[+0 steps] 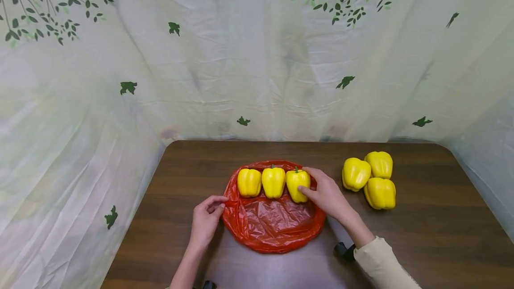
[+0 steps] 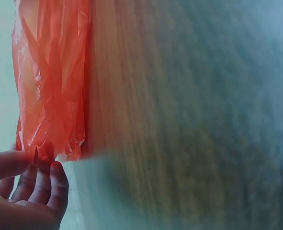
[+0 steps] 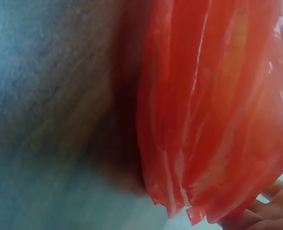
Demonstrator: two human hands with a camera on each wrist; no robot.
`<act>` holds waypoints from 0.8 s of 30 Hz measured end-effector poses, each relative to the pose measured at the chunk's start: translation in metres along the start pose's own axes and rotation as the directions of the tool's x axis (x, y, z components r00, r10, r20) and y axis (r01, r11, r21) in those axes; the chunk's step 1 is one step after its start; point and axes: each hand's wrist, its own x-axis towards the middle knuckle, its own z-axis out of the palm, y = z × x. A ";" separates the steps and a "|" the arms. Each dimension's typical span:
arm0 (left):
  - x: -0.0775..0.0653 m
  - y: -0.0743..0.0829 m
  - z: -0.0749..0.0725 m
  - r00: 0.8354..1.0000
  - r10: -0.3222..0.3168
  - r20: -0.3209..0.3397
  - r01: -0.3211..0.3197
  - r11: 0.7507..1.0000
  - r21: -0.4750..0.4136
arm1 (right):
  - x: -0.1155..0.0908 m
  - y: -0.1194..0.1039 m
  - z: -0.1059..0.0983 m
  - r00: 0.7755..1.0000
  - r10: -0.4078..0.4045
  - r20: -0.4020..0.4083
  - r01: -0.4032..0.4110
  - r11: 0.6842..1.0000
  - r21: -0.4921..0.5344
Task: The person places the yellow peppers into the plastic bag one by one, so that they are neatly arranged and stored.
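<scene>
A red plastic bag (image 1: 277, 220) lies on the table with its mouth spread wide and its rim forming a rounded ring. Inside, along the far side, three yellow bell peppers stand in a row: a left one (image 1: 249, 183), a middle one (image 1: 274, 183) and a right one (image 1: 295, 185). My left hand (image 1: 205, 222) pinches the bag's left rim between thumb and fingers; the left wrist view shows the red film (image 2: 52, 86) at the fingertips. My right hand (image 1: 327, 193) grips the right pepper, thumb in front and fingers behind. In the right wrist view the bag wall (image 3: 213, 110) hides that pepper.
Three more yellow bell peppers sit in a cluster on the right of the brown wooden table (image 1: 425, 235): a left one (image 1: 356, 174), a back one (image 1: 379, 164) and a front one (image 1: 380, 193). A leaf-patterned curtain (image 1: 261, 66) hangs behind the table's far edge.
</scene>
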 end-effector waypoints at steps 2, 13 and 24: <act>-0.001 0.002 0.000 1.000 -0.001 -0.001 0.001 1.000 -0.006 | 0.000 0.000 0.002 1.000 -0.009 -0.022 0.009 1.000 0.002; -0.003 0.006 0.003 1.000 -0.001 0.023 0.001 1.000 -0.005 | -0.002 -0.001 0.007 0.992 0.005 -0.126 -0.003 1.000 0.016; -0.003 0.005 0.005 1.000 -0.012 0.010 0.012 1.000 0.019 | 0.003 -0.008 0.015 0.990 0.048 -0.130 -0.050 0.999 -0.015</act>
